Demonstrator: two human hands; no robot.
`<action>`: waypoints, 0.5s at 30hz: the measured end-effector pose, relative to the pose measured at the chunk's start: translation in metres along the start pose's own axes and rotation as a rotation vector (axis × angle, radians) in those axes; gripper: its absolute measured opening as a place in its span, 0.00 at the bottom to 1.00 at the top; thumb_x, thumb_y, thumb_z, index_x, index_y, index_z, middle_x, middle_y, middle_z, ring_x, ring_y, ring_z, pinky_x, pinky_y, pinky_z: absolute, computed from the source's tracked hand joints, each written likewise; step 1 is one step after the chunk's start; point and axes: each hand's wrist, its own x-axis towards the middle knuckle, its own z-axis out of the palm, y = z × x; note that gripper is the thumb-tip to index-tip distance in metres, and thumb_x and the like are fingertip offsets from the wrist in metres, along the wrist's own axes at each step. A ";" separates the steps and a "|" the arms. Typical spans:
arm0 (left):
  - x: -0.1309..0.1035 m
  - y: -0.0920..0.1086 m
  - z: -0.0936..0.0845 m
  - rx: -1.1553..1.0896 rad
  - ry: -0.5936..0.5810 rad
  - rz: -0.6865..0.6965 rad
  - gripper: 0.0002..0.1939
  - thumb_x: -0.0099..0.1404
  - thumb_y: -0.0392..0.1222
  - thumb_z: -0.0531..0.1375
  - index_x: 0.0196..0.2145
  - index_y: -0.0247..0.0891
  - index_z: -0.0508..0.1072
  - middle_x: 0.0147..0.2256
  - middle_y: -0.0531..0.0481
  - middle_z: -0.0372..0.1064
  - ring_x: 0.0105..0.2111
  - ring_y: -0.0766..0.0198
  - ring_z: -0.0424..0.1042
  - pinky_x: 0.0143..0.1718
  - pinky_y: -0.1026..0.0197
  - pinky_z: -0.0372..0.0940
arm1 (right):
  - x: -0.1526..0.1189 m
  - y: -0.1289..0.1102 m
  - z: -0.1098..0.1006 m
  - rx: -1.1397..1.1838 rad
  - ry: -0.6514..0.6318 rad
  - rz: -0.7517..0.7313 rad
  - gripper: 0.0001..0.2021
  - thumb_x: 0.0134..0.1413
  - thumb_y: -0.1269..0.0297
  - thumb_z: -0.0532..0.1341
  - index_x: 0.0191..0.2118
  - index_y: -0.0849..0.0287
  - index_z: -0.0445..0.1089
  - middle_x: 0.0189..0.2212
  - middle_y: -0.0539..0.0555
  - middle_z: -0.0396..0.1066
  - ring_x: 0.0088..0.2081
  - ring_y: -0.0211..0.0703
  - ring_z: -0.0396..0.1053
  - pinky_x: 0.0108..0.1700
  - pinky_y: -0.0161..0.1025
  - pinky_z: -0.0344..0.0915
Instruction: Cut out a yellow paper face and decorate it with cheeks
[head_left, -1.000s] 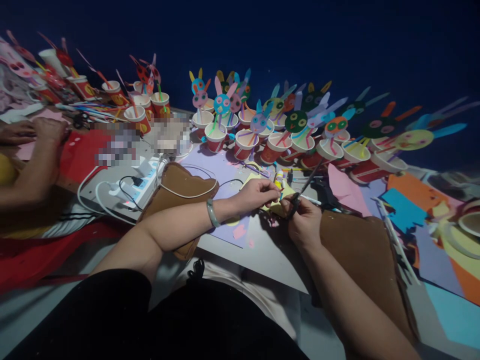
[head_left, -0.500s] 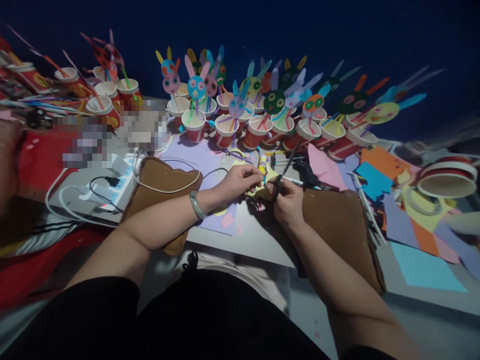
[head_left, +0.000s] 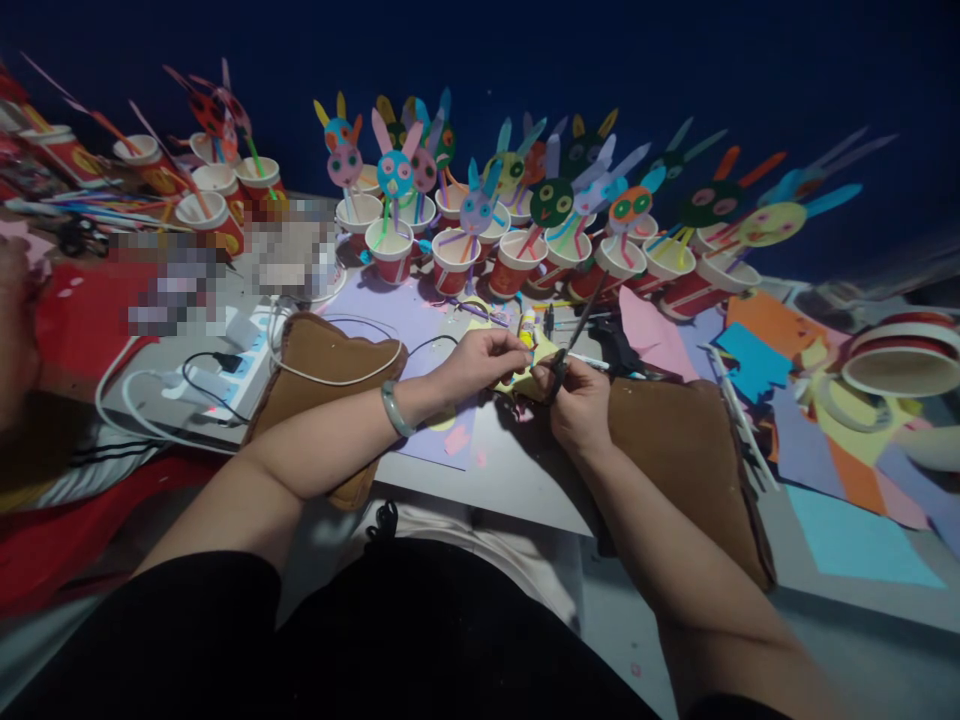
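Observation:
My right hand point(head_left: 583, 405) is closed around the handles of dark scissors point(head_left: 580, 325), whose blades point up and away towards the cups. Just left of it, my left hand point(head_left: 484, 362) has thumb and fingertips pinched together. What it pinches is too small to name; a tiny blue bit shows by the fingertips. A pale green bangle point(head_left: 396, 408) circles my left wrist. Beneath and behind the hands lies yellow paper point(head_left: 541, 345), with a yellow glue stick point(head_left: 528, 326) just beyond. Small pink scraps point(head_left: 457, 439) lie on a lilac sheet point(head_left: 427, 455).
Behind stand several red paper cups point(head_left: 517, 268) with paper rabbit heads on straws. Brown pads point(head_left: 667, 450) lie under both forearms. A power strip point(head_left: 244, 375) with cables is at left, coloured paper point(head_left: 757, 360) and a tape roll point(head_left: 847, 405) at right. Another person's hand point(head_left: 13, 330) shows far left.
The view has shifted slightly, so everything sits a little further right. Both hands keep nearly the same pose. The other person's hand at far left has moved a little.

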 end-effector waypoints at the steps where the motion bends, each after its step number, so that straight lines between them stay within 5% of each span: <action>1: 0.000 0.000 0.000 0.002 -0.003 0.002 0.10 0.54 0.42 0.66 0.29 0.32 0.72 0.20 0.59 0.64 0.19 0.76 0.59 0.23 0.67 0.54 | 0.000 0.001 0.000 -0.001 -0.004 -0.002 0.14 0.43 0.55 0.71 0.24 0.58 0.69 0.22 0.47 0.64 0.24 0.34 0.58 0.28 0.35 0.60; 15: 0.000 -0.001 0.000 0.011 -0.013 0.001 0.05 0.56 0.38 0.63 0.28 0.33 0.71 0.20 0.59 0.63 0.19 0.76 0.60 0.23 0.67 0.53 | 0.001 0.002 0.001 0.064 0.001 0.018 0.12 0.40 0.58 0.72 0.24 0.58 0.71 0.22 0.47 0.67 0.25 0.34 0.59 0.29 0.34 0.61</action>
